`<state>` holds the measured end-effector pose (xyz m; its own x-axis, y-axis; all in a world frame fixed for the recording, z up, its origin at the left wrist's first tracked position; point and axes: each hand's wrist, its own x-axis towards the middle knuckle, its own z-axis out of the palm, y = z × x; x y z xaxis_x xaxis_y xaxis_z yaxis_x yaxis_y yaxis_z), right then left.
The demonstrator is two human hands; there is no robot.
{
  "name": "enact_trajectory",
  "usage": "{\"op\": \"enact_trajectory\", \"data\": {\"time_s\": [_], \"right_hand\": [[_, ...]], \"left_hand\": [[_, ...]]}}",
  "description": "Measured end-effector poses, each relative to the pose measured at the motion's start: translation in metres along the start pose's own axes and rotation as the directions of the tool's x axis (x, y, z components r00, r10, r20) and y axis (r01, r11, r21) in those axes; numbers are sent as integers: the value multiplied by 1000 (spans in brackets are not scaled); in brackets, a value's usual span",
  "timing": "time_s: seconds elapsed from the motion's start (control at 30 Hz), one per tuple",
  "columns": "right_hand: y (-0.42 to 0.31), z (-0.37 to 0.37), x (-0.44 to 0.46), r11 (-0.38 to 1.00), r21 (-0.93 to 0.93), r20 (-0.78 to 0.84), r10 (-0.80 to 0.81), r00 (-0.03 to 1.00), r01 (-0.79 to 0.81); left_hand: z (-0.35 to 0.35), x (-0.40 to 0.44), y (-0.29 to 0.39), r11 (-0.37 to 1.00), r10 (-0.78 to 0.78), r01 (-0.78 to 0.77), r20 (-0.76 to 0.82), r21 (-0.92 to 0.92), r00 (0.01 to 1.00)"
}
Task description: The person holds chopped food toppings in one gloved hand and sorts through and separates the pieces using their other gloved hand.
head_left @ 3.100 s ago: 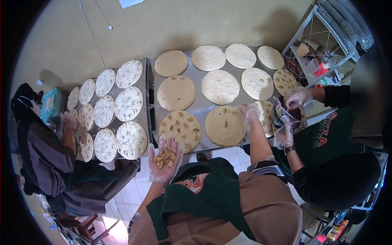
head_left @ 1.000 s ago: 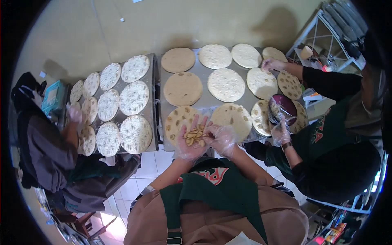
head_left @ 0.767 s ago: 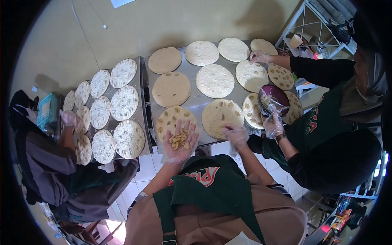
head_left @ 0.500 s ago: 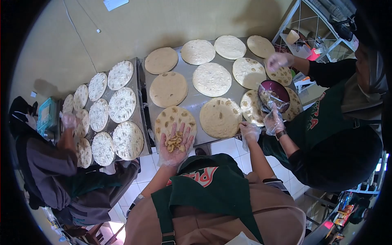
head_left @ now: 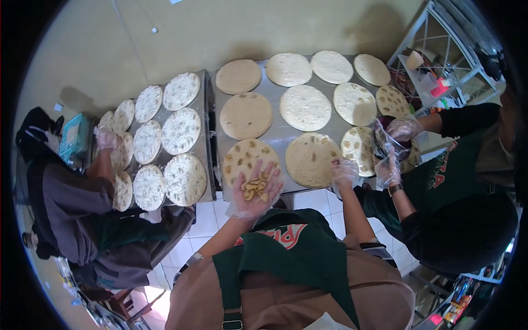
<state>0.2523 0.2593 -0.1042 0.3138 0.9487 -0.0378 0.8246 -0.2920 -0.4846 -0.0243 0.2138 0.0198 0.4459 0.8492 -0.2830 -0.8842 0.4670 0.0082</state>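
Note:
My left hand (head_left: 268, 186), in a clear plastic glove, is palm up with fingers spread, bearing a small heap of tan topping slices (head_left: 254, 190). It is over the near edge of a round pizza base (head_left: 240, 154) dotted with similar slices. My gloved right hand (head_left: 345, 174) has its fingers curled together at the right edge of another pizza base (head_left: 309, 165), which carries a few slices near its far rim. Whatever those fingertips pinch, if anything, is too small to make out.
More round bases lie on the metal table (head_left: 275, 148) and on a second table (head_left: 208, 137) at left. A co-worker at right holds a dark bowl (head_left: 404, 148) with a gloved hand in it; another person works at left. A wire shelf (head_left: 426, 55) stands back right.
The view has shifted, so the tables appear further right. My right hand's fingers have curled at the base's edge. The co-worker's raised hand has come down into the bowl.

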Motion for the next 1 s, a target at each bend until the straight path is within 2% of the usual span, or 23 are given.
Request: {"op": "enact_trajectory", "data": {"time_s": [0.03, 0.07, 0.1, 0.17, 0.23, 0.27, 0.3, 0.33, 0.47, 0.53, 0.67, 0.7, 0.73, 0.77, 0.8, 0.83, 0.9, 0.97, 1.0], "right_hand": [[-17, -9, -4, 935, 355, -12, -3, 1000, 7], [-37, -19, -11, 933, 361, -2, -15, 1000, 14], [-59, -31, -20, 878, 456, 31, -177, 984, 144], [-106, -62, -38, 691, 632, 40, -482, 875, 352], [-154, -105, -55, 762, 557, 307, -559, 770, 331], [-163, -101, -58, 762, 555, 306, -560, 770, 333], [-169, -96, -60, 711, 415, 237, -687, 687, 567], [-173, -92, -62, 603, 246, 198, -797, 570, 758], [-170, -71, -66, 639, 190, 289, -762, 579, 746], [-165, -66, -72, 615, 82, 299, -766, 570, 784], [-155, -73, -79, 701, 173, 287, -708, 645, 692], [-148, -72, -83, 743, 380, 186, -645, 742, 551], [-141, -72, -85, 714, 578, 108, -547, 830, 396], [-133, -74, -84, 717, 577, 107, -541, 834, 391], [-120, -78, -83, 720, 687, 217, -334, 917, 99], [-107, -83, -81, 641, 741, 357, -125, 926, -199], [-49, -47, -68, 656, 708, 321, 30, 947, -261], [13, -3, -55, 821, 570, 61, -3, 998, -32], [26, 7, -52, 820, 571, 60, -2, 998, -33]], "left_hand": [[0, 0, -1, 1000, 20, -20, -5, 2, 1000], [1, 1, -2, 1000, -1, 1, 14, 7, 1000], [3, 3, -3, 1000, -27, 27, 36, 13, 999], [9, 5, -5, 999, -43, 44, 19, -9, 999], [9, 7, -8, 998, -68, 68, 42, 5, 997], [8, 7, -7, 998, -68, 68, 45, 4, 997], [5, 8, -6, 991, -126, 129, 62, -45, 990], [3, 7, -6, 977, -182, 189, 80, -95, 980], [1, 9, -7, 978, -195, 197, 30, -65, 980], [6, 7, -11, 990, -137, 137, -18, -7, 990], [-6, 3, -13, 979, -202, 203, -41, 16, 978], [-14, 4, -12, 965, -250, 257, 99, -61, 963], [-22, 6, -12, 940, -280, 317, 239, -130, 930], [-30, 6, -13, 937, -287, 323, 237, -131, 928], [-20, 4, -15, 963, -241, 252, 111, -98, 964], [-13, 2, -15, 981, -186, 184, -15, -58, 983], [-16, 3, -14, 983, -180, 179, -23, -49, 983], [-18, 4, -12, 985, -172, 171, -27, -37, 985], [-17, 4, -12, 986, -165, 165, -28, -17, 986]]}}
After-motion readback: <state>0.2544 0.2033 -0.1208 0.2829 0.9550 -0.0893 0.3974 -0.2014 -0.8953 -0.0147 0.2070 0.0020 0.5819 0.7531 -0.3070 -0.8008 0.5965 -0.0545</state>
